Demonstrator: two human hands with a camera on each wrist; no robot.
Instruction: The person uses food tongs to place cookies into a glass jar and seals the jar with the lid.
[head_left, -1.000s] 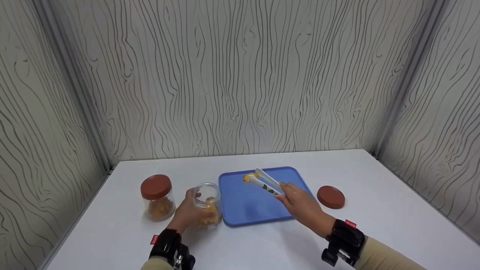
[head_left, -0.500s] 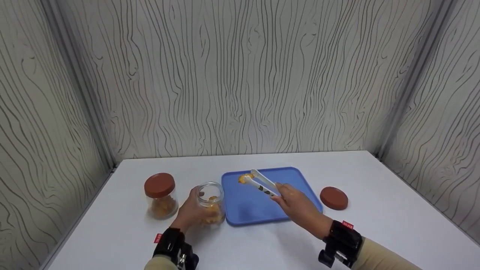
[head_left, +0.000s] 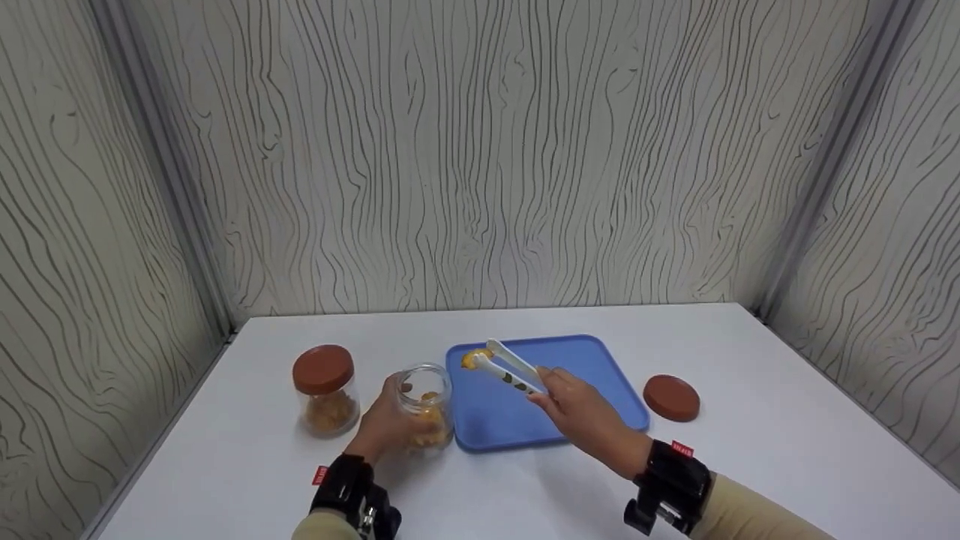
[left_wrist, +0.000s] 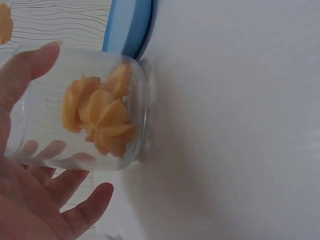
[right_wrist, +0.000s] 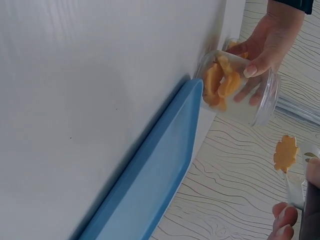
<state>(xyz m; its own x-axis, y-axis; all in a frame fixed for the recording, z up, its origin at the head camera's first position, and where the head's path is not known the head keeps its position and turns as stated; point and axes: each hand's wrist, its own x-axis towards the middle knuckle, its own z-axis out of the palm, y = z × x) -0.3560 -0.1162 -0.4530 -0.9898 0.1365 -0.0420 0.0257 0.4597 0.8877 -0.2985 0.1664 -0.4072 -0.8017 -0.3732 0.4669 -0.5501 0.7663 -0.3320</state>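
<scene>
My left hand (head_left: 391,421) grips an open clear jar (left_wrist: 45,112) around its side, thumb and fingers on opposite sides. Several ridged, orange-yellow cookies (left_wrist: 105,117) lie at the bottom of the jar. My right hand (head_left: 583,414) holds a pair of white tongs (head_left: 514,370) with a dark leaf pattern. Between the tong tips is one flower-shaped cookie (right_wrist: 286,153), raised to the right of the jar's mouth. In the head view this cookie overlaps the near-left part of the blue tray (head_left: 517,409).
Left of the held jar stands a second jar (head_left: 331,409) of cookies with a brown-red lid (head_left: 323,368) on. A loose brown-red lid (head_left: 671,397) lies right of the tray. The white table (head_left: 247,480) meets wood-patterned panels (head_left: 480,165) at the back and sides.
My right hand has carried the tongs and the pinched cookie leftward, closer to the open jar. The left hand keeps its hold on the jar. The head view has shifted slightly.
</scene>
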